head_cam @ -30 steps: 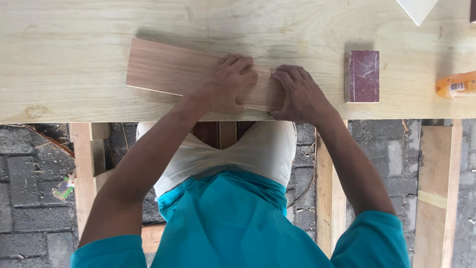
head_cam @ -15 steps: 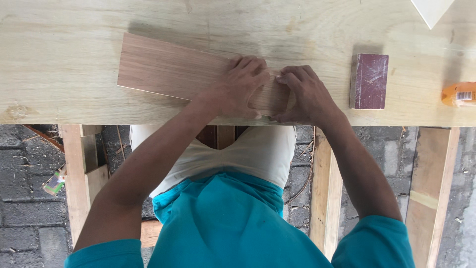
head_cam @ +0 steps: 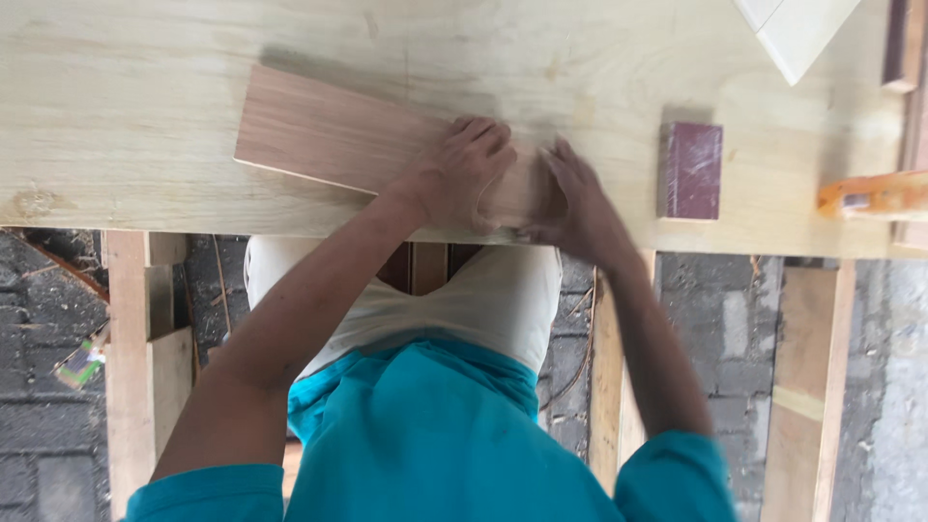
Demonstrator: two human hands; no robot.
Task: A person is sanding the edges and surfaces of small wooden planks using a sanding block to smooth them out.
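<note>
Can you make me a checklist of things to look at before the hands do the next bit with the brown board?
1. Left hand pressing flat on the brown board: ok.
2. Right hand at the board's right end: ok, though blurred.
3. Board lying flat on the pale workbench: ok.
4. Board fully on the bench: cannot tell; the hands hide its end at the front edge.
5. Dark red block apart from the hands: ok.
6. Orange tool out of the way at the right edge: ok.
</note>
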